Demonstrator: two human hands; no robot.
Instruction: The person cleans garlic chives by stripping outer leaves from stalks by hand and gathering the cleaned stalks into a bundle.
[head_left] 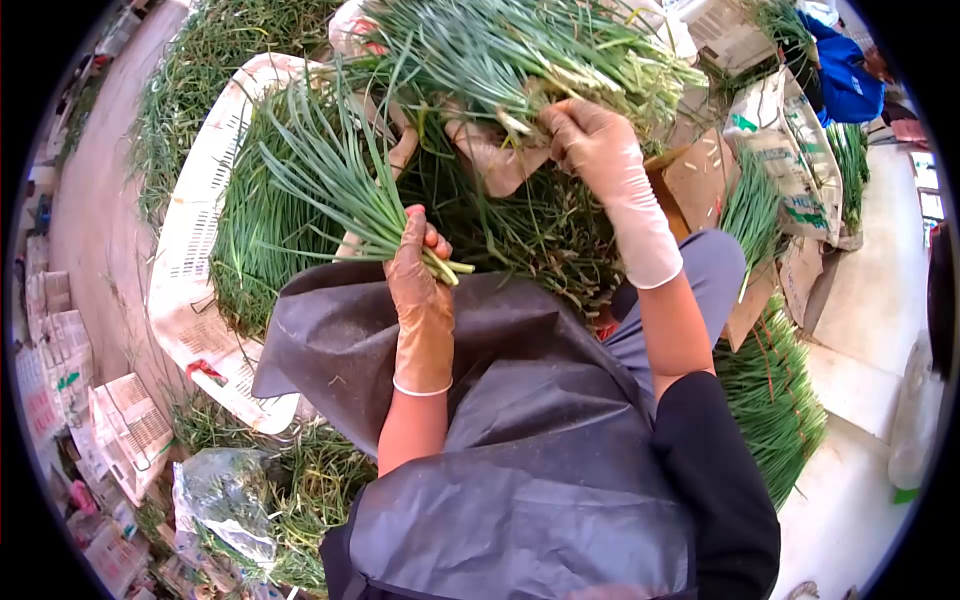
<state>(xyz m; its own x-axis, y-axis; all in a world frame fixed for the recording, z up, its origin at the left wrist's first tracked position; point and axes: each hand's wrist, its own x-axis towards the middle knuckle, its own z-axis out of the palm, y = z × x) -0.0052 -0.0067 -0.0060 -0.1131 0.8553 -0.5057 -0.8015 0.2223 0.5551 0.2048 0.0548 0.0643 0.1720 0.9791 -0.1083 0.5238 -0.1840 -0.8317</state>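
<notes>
My left hand [418,270], in a thin translucent glove, is closed around a small bunch of chives [345,200]. Their pale cut ends stick out to the right of my fist and the green leaves fan up and left. My gloved right hand [592,140] is higher up, at the near edge of a big heap of chives [520,60]. Its thumb and fingers are pinched together on pale stem ends there; the exact stalks between the fingertips are partly hidden.
A white slatted crate [185,250] holding chives stands on the left. Loose trimmings [540,230] lie below the heap. Tied chive bundles [770,400] sit at my right, near printed cartons [790,150]. A clear plastic bag [225,495] lies at lower left. A dark apron [530,480] covers my lap.
</notes>
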